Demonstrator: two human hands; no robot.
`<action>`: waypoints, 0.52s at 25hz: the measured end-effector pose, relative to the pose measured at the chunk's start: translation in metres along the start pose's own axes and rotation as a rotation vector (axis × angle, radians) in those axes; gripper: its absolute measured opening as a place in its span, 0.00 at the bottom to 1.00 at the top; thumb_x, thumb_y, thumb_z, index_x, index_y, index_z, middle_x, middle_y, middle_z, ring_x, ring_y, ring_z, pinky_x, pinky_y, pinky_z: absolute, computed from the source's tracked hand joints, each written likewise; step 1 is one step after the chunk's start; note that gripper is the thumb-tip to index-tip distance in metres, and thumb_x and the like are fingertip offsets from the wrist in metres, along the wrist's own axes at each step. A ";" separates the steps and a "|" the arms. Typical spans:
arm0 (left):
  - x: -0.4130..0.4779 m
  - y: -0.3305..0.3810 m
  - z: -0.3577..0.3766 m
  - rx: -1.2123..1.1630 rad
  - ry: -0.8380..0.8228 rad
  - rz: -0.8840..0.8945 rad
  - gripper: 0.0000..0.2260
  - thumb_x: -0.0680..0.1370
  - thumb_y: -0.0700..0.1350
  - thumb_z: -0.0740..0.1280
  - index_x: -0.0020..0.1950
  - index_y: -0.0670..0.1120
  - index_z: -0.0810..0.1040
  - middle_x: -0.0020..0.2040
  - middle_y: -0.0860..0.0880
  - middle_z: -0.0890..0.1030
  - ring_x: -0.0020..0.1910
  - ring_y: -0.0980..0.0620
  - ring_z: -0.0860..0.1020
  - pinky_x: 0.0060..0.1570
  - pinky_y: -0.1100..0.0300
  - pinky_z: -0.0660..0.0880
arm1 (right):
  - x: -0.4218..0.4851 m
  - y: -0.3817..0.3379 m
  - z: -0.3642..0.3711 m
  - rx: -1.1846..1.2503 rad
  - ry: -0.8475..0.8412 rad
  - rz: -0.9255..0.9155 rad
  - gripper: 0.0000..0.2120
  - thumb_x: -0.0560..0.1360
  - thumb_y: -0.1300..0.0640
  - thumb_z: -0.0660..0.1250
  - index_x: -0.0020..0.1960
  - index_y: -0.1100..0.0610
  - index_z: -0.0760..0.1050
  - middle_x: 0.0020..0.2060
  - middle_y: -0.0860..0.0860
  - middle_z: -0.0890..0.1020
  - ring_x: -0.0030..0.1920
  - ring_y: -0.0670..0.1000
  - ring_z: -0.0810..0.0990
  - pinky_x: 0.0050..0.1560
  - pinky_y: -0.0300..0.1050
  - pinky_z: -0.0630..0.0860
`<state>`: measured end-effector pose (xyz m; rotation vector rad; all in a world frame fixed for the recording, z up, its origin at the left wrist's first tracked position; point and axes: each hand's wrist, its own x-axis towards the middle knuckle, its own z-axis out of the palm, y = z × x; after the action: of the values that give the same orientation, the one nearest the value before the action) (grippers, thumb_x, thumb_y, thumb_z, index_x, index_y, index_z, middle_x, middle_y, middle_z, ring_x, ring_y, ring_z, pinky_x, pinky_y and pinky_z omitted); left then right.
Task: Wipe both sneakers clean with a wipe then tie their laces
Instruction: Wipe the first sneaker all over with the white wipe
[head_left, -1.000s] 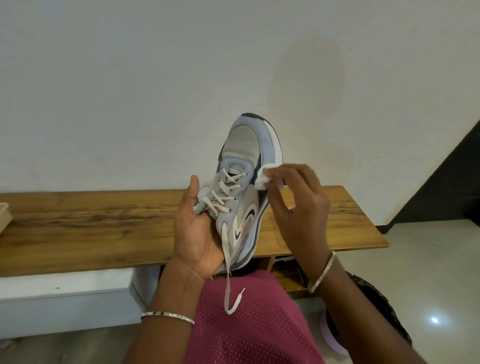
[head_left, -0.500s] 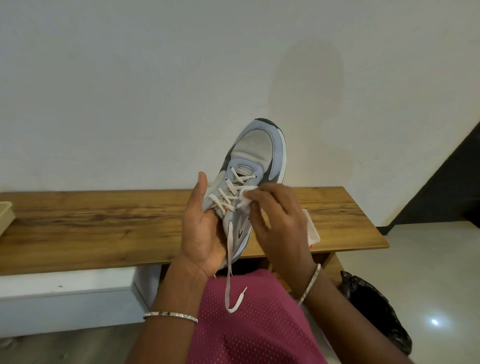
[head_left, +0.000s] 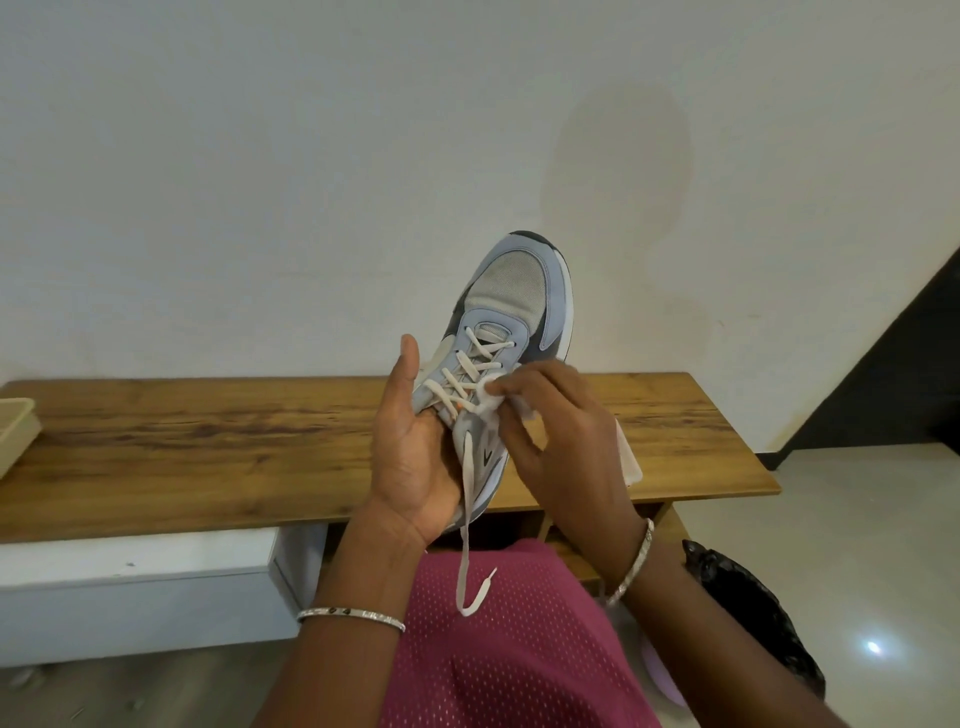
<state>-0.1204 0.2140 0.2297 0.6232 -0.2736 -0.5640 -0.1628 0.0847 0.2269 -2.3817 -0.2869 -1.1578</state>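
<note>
**Item: one sneaker, held for wiping at the laces**

We recorded one grey and pale-blue sneaker (head_left: 514, 291) raised in front of us above a wooden bench (head_left: 208, 441), toe pointing up and away, touching no surface.

- Left hand (head_left: 415, 467): curled round the heel end, thumb standing upright along the near side. We judged that this grip steadied the shoe and turned its lacing toward us.
- Right hand (head_left: 566, 457): fingertips closed in a pinch on a white wipe (head_left: 491, 402), pressed onto the lower rows of lacing. We judged that the bunched tip let it work between the crossings.
- Lace (head_left: 467, 545): one untied end hung down from the tongue over a pink garment (head_left: 493, 649). We judged the tying not yet begun.
- Bangles: one on the left wrist (head_left: 350, 618), one on the right (head_left: 631, 569).

Not determined:
- The heel and sole lay behind the left hand.
- A pale strip (head_left: 628, 457) showed past the right hand. We could not tell whether it was the rest of the wipe.
- We did not find the second sneaker in view.
- A tray-like object (head_left: 15, 431) was cut off at the left edge.
- A crumpled black bag (head_left: 753, 613) sat on the floor, its contents unseen.
</note>
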 end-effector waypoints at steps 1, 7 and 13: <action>0.000 0.001 -0.001 0.000 0.007 -0.008 0.36 0.77 0.69 0.58 0.74 0.43 0.70 0.68 0.38 0.74 0.68 0.42 0.72 0.74 0.44 0.62 | -0.009 -0.007 0.000 0.069 -0.053 0.010 0.06 0.74 0.62 0.72 0.51 0.59 0.80 0.48 0.51 0.81 0.48 0.48 0.78 0.46 0.42 0.77; 0.003 0.003 -0.005 -0.005 -0.018 -0.021 0.36 0.77 0.69 0.56 0.75 0.45 0.68 0.75 0.39 0.68 0.76 0.39 0.63 0.76 0.42 0.57 | -0.033 -0.018 0.004 0.077 -0.118 -0.030 0.05 0.75 0.62 0.69 0.50 0.59 0.80 0.47 0.51 0.81 0.49 0.48 0.78 0.47 0.42 0.76; 0.002 0.000 -0.005 -0.035 -0.041 -0.040 0.37 0.77 0.69 0.59 0.76 0.43 0.67 0.76 0.36 0.63 0.76 0.38 0.61 0.76 0.39 0.55 | -0.009 -0.005 0.000 -0.022 0.008 0.019 0.05 0.75 0.62 0.71 0.51 0.60 0.80 0.48 0.53 0.81 0.49 0.50 0.77 0.46 0.43 0.76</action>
<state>-0.1170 0.2157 0.2259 0.5845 -0.2893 -0.6194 -0.1697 0.0894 0.2214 -2.3931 -0.2500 -1.1666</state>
